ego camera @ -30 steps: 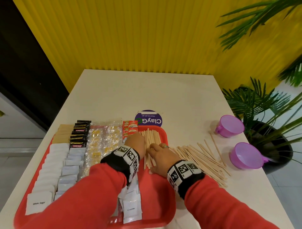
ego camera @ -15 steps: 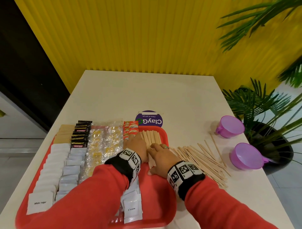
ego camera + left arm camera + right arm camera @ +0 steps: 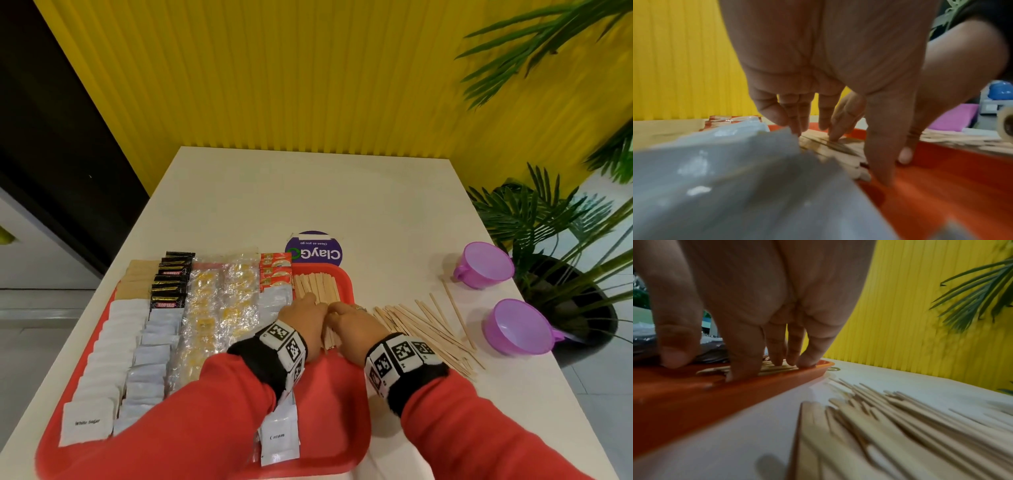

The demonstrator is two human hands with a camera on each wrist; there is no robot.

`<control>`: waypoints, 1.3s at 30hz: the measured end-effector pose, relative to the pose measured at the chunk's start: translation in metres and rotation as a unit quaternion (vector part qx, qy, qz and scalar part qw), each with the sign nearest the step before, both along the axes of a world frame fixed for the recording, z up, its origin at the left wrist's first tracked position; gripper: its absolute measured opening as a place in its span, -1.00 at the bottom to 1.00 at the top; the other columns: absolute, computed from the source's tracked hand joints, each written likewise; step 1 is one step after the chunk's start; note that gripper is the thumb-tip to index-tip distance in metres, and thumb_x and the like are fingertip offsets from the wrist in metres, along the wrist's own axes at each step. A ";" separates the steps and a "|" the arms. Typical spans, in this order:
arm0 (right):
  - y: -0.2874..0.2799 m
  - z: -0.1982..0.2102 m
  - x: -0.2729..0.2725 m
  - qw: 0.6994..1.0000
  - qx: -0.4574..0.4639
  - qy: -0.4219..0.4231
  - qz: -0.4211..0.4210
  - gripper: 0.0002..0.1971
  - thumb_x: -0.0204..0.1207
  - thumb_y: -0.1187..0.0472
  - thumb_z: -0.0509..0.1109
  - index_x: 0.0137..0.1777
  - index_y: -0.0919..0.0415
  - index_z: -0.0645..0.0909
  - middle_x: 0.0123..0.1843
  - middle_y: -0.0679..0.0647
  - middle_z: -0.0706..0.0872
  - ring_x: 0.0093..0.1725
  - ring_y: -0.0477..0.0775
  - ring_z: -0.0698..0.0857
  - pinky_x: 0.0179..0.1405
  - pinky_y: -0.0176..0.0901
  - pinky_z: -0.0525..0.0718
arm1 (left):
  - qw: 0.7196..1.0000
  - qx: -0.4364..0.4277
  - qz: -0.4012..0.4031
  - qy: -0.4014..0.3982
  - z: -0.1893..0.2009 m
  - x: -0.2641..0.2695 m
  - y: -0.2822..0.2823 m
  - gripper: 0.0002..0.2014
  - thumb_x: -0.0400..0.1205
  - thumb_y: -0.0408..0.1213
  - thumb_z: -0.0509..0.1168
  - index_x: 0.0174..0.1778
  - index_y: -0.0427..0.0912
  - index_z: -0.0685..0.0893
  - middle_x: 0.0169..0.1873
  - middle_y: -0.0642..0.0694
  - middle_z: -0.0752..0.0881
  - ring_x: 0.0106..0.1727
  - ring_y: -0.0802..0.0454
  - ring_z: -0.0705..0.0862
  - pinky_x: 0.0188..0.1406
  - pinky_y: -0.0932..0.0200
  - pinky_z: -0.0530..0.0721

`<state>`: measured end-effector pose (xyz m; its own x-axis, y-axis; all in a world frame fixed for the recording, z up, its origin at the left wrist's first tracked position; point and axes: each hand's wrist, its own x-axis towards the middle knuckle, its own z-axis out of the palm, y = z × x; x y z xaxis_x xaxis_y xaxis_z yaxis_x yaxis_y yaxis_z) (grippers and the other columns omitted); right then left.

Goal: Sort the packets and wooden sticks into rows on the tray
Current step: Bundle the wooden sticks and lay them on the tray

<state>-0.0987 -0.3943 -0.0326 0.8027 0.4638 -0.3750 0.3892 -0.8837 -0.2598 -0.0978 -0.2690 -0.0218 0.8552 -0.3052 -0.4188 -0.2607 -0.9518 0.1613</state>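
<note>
A red tray holds rows of packets: white sugar packets, black packets, clear yellow packets, red packets and a cream packet. A row of wooden sticks lies at the tray's far right corner. My left hand and right hand sit side by side on these sticks, straight fingers pressing down on them. A loose pile of sticks lies on the table right of the tray.
Two purple cups stand at the table's right edge, beside a potted palm. A purple round sticker is on the white table behind the tray. A yellow ribbed wall stands at the back.
Both hands have pushed the sticks on the tray closer together into a tidier row; the hands have drawn slightly nearer each other.
</note>
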 end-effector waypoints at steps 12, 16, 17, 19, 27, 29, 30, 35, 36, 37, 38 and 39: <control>0.005 -0.002 -0.002 1.000 -0.002 0.014 -0.024 -0.40 0.41 0.26 0.46 0.46 0.21 0.41 0.48 0.12 0.31 0.40 0.25 0.44 0.35 -0.01 0.47 | 0.999 -0.030 -0.010 -0.007 -0.010 0.004 0.004 -0.47 0.51 -0.22 0.39 0.38 -0.17 0.41 0.25 -0.16 0.42 0.25 -0.14 0.51 0.24 0.05 0.55; 0.000 -0.001 -0.001 0.999 -0.029 0.026 -0.017 -0.30 0.40 0.26 0.50 0.53 0.18 0.32 0.58 0.17 0.22 0.51 0.26 0.34 0.48 0.03 0.38 | 1.000 -0.015 -0.008 -0.016 -0.016 0.003 0.004 -0.54 0.53 -0.23 0.37 0.33 -0.20 0.46 0.25 -0.16 0.43 0.25 -0.13 0.52 0.21 0.06 0.53; 0.000 -0.001 -0.001 0.999 -0.032 0.021 -0.010 -0.33 0.40 0.27 0.50 0.51 0.19 0.34 0.55 0.18 0.27 0.49 0.25 0.37 0.46 0.03 0.39 | 1.000 -0.015 -0.007 -0.023 -0.016 0.003 0.004 -0.62 0.57 -0.26 0.31 0.31 -0.21 0.48 0.26 -0.18 0.44 0.24 -0.13 0.53 0.20 0.06 0.53; -0.002 -0.001 0.000 1.000 -0.027 0.007 -0.004 -0.36 0.40 0.29 0.49 0.48 0.21 0.38 0.50 0.16 0.34 0.45 0.24 0.41 0.42 0.00 0.41 | 0.999 -0.010 -0.005 -0.036 -0.017 0.004 0.004 -0.70 0.63 -0.33 0.22 0.28 -0.24 0.50 0.26 -0.19 0.44 0.24 -0.14 0.53 0.20 0.06 0.53; 0.001 0.000 0.000 1.000 -0.028 0.003 -0.014 -0.46 0.43 0.24 0.46 0.41 0.31 0.43 0.42 0.13 0.40 0.34 0.21 0.50 0.32 -0.02 0.49 | 1.000 -0.005 -0.012 -0.027 -0.019 0.003 0.001 -0.64 0.53 -0.23 0.35 0.22 -0.22 0.54 0.19 -0.15 0.43 0.22 -0.12 0.52 0.15 0.09 0.53; 0.003 0.001 0.000 0.999 -0.029 0.010 -0.013 -0.46 0.44 0.25 0.45 0.42 0.29 0.43 0.39 0.13 0.42 0.32 0.22 0.51 0.30 0.00 0.51 | 1.000 -0.007 -0.005 -0.028 -0.018 0.002 0.000 -0.64 0.54 -0.23 0.33 0.25 -0.22 0.54 0.21 -0.16 0.44 0.22 -0.13 0.53 0.15 0.07 0.53; 0.004 0.001 0.000 0.999 -0.032 0.011 -0.010 -0.48 0.44 0.26 0.44 0.41 0.28 0.44 0.36 0.13 0.44 0.30 0.23 0.53 0.29 0.03 0.53 | 0.999 -0.009 0.001 -0.031 -0.018 0.002 0.000 -0.66 0.56 -0.26 0.30 0.25 -0.23 0.54 0.22 -0.16 0.44 0.21 -0.13 0.53 0.15 0.07 0.54; 0.006 0.001 -0.002 0.999 -0.019 0.015 -0.022 -0.52 0.47 0.32 0.38 0.40 0.29 0.44 0.36 0.15 0.42 0.26 0.23 0.55 0.24 0.05 0.56 | 0.999 -0.025 0.008 -0.036 -0.015 0.001 -0.001 -0.66 0.58 -0.32 0.27 0.28 -0.23 0.52 0.23 -0.17 0.44 0.21 -0.13 0.54 0.16 0.07 0.55; 0.006 0.001 -0.002 0.999 -0.019 0.017 -0.021 -0.52 0.48 0.32 0.38 0.40 0.29 0.43 0.36 0.15 0.42 0.25 0.23 0.56 0.23 0.04 0.57 | 0.999 -0.026 0.010 -0.032 -0.015 0.001 0.000 -0.66 0.58 -0.31 0.27 0.28 -0.23 0.52 0.23 -0.17 0.44 0.21 -0.13 0.54 0.17 0.06 0.55; 0.007 0.001 -0.002 0.999 -0.020 0.018 -0.019 -0.52 0.48 0.33 0.38 0.40 0.29 0.44 0.37 0.16 0.42 0.25 0.23 0.56 0.22 0.03 0.57 | 0.999 -0.025 0.010 -0.026 -0.016 0.001 0.000 -0.66 0.58 -0.31 0.27 0.28 -0.23 0.52 0.23 -0.17 0.44 0.21 -0.13 0.54 0.18 0.06 0.55; 0.007 0.001 -0.003 0.999 -0.020 0.018 -0.017 -0.53 0.48 0.34 0.37 0.40 0.29 0.44 0.37 0.16 0.42 0.25 0.23 0.56 0.21 0.02 0.56 | 1.000 -0.020 0.010 -0.022 -0.016 0.001 0.001 -0.66 0.59 -0.31 0.26 0.29 -0.23 0.52 0.24 -0.17 0.44 0.22 -0.13 0.54 0.18 0.06 0.55; 0.006 0.001 -0.003 1.000 -0.017 0.017 -0.018 -0.53 0.48 0.34 0.36 0.41 0.28 0.44 0.39 0.16 0.41 0.27 0.23 0.55 0.23 0.01 0.54 | 1.000 -0.014 0.008 -0.019 -0.016 0.001 0.001 -0.67 0.60 -0.31 0.24 0.29 -0.23 0.52 0.25 -0.18 0.44 0.22 -0.13 0.54 0.19 0.06 0.55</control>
